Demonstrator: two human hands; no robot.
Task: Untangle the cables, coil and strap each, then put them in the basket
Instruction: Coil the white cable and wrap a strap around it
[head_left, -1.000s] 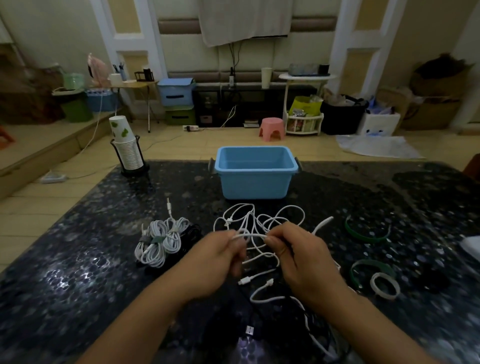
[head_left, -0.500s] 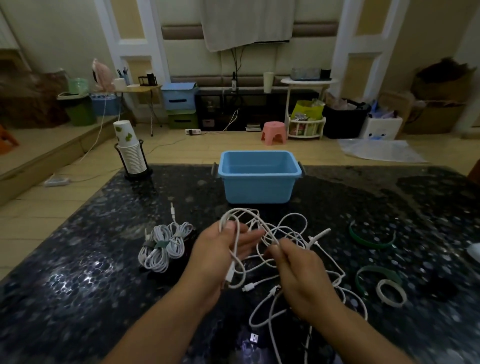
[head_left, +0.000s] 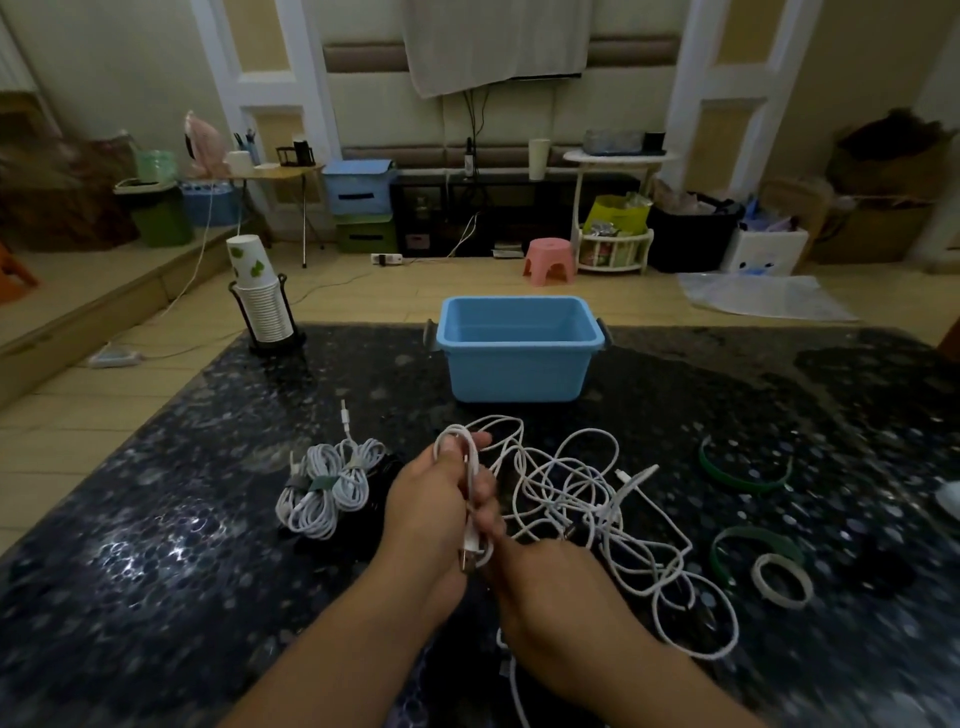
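Your left hand (head_left: 436, 499) now grips a folded loop of the tangled white cable (head_left: 582, 499), raised higher than before; your right hand (head_left: 540, 577) has dropped, apparently pinching its plug end. The empty blue plastic basket (head_left: 514, 374) sits behind on the dark speckled worktop (head_left: 156, 545).

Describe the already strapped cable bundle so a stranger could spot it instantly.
Start at the light blue plastic basket on the dark speckled table. Nearer and to its left lies the bundle of coiled white cables. Unlike the loose white tangle, it is bound by green straps.
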